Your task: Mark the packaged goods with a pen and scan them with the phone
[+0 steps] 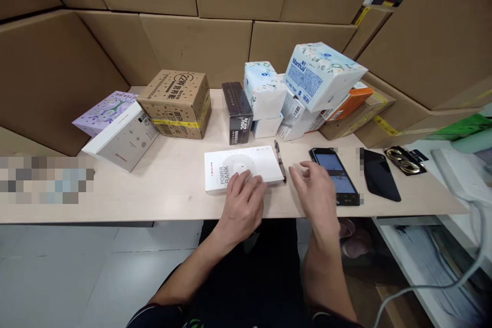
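A white power bank box [265,161] lies flat near the front of the table. My left hand [244,200] rests on its near edge, fingers stretched over the printed top and not wrapped round it. To the right of the box, a black pen [280,160] lies with its tip away from me or toward me; which end is which I cannot tell. My right hand [317,192] hovers between the pen and a black phone [338,177] with a lit screen, covering part of the phone's left edge. Its thumb and fingers are apart, with nothing visible between them.
Behind stand a brown carton [180,105], a dark box [236,113], tissue packs [323,74] and an orange box [351,102]. A white box [126,138] leans at left by a purple box [103,107]. A dark phone [380,174] lies at right. Cardboard walls [196,46] enclose the table.
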### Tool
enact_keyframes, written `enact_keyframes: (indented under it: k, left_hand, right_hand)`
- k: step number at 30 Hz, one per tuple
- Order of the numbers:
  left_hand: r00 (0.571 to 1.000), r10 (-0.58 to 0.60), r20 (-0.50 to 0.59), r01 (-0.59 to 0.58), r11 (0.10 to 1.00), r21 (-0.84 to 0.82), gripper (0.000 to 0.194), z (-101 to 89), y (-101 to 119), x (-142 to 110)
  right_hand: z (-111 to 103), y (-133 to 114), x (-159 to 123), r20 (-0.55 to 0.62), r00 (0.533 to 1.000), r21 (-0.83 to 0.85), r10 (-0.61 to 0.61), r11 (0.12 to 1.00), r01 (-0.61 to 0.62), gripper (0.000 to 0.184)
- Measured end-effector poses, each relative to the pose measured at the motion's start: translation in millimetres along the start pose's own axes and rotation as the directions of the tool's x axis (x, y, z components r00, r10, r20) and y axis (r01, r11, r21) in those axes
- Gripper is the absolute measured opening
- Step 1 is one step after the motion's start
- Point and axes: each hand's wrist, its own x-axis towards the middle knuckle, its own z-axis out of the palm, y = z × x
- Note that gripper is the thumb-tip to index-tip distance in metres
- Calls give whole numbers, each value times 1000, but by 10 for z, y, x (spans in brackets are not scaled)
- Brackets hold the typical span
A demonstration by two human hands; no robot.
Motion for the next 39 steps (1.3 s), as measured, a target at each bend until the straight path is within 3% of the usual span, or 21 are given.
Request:
enact_keyframes:
  k: [2,4,7,11,16,20,26,29,33,39]
  left_hand:
    - [996,36,-81,-43,995,-88,37,-19,-3,-40]
    - [990,80,-113,-99,979,-177,35,-31,-5,-67]
    - [989,144,-24,-146,967,-206,30,-34,-1,-73]
    - [976,170,135,-155,981,-120,23,-42,19,-42]
    - [968,176,182,-162,983,-89,20,-62,35,-20]
    - [962,179,205,-168,983,-68,20,-58,38,-23]
    - [963,181,200,-167,982,-87,25,-38,41,-23]
    - [970,166,176,-149,983,-103,34,-16,42,-47]
    - [993,47,111,-29,987,-156,55,4,46,-84]
    - [990,-137,40,142,910,-389,69,-25,43,-67]
  right_hand:
    - [-115,128,-121,-111,994,-112,14,993,-26,71]
    - [-233,247,-214,-136,988,-238,71,966,-102,81]
    - [-344,375,-270,-59,973,-325,221,918,-228,88]
    - [-351,479,-244,86,921,-357,379,875,-327,95]
    - [-264,554,-227,73,928,-289,364,899,-330,90]
    - [-121,607,-281,-73,964,-176,256,948,-266,86]
    - [25,552,-396,-232,966,118,118,989,-93,83]
    - [79,345,-448,-271,959,249,85,968,-15,73]
    - [221,-39,-498,-315,949,391,3,912,127,68]
    - [426,-378,-536,-386,916,438,-110,852,286,65]
